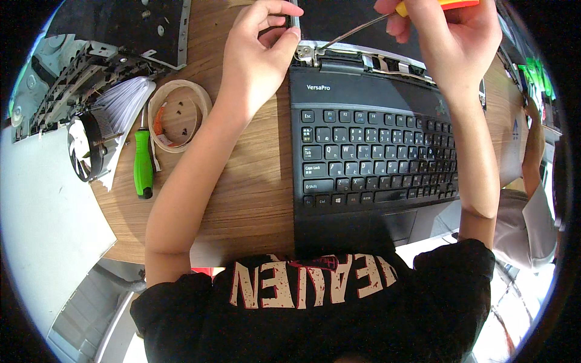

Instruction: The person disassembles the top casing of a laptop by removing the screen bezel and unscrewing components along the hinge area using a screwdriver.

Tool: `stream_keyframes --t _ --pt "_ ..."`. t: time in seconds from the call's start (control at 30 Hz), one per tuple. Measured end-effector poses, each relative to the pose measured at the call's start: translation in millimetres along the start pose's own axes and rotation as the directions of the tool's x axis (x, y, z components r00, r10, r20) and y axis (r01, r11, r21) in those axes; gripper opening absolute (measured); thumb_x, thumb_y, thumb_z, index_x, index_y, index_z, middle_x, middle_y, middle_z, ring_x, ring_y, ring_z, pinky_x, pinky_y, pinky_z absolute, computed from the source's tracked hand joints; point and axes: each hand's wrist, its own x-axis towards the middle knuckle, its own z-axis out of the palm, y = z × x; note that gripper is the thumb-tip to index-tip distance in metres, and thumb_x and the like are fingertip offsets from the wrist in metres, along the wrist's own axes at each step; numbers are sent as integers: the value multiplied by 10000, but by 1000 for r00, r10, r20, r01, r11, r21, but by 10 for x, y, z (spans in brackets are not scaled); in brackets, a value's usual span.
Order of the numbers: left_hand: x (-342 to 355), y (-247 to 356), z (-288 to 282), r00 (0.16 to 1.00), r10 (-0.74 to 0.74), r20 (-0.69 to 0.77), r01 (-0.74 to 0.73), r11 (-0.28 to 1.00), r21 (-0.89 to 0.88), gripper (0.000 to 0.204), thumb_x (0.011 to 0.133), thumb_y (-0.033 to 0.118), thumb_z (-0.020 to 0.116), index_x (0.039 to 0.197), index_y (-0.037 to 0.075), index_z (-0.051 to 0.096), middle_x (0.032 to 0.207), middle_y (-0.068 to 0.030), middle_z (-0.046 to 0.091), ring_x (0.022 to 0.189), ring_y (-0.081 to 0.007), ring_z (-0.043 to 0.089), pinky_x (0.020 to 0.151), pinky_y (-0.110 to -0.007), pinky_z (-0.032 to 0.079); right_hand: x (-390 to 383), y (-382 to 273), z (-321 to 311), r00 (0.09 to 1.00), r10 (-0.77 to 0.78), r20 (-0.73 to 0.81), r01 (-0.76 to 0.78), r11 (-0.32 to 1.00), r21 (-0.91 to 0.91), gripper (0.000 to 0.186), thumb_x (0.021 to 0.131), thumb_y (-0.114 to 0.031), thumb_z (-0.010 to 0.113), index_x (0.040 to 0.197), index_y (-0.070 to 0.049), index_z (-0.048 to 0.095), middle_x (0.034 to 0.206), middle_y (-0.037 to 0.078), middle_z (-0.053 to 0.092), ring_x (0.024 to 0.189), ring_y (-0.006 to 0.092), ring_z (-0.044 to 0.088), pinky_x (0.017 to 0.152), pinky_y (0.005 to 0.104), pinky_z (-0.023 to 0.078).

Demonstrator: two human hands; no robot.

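Note:
An opened black laptop (pixel 351 97) lies on the wooden table, its keyboard facing up. Along the far side, the lower rim of its screen is bare, with a metal hinge (pixel 307 53) and thin cables exposed. My left hand (pixel 257 57) is at the screen's left edge, thumb and curled fingers pinching the metal side rim. In my right hand (pixel 457 45), above the screen, is a screwdriver (pixel 402 8) with a yellow and red handle. Its thin shaft slants down to the left, the tip at the left hinge.
Left of the laptop lie a green-handled screwdriver (pixel 143 163) and a tape roll (pixel 206 100) with small dark screws inside its ring. Beyond them are a cooling fan with a heatsink (pixel 88 145) and an opened metal chassis (pixel 78 78). Another person's arm (pixel 532 145) rests at the right.

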Motion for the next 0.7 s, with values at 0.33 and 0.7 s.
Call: stream_keyframes --t 0.33,0.7 --pt "5 18 -13 999 25 21 -25 999 27 243 898 -101 571 1099 35 563 952 -6 575 870 -62 552 752 -197 438 10 32 -9 999 -36 26 36 999 19 203 955 -116 647 940 -38 460 637 31 617 480 44 584 412 157 457" --pt "-15 137 -2 940 334 70 -339 893 296 180 869 -52 640 1033 21 629 908 -59 622 832 -124 617 715 -230 476 37 -121 -86 983 -34 178 33 999 4 258 1015 -271 542 985 -30 455 707 77 621 522 91 615 449 192 506"
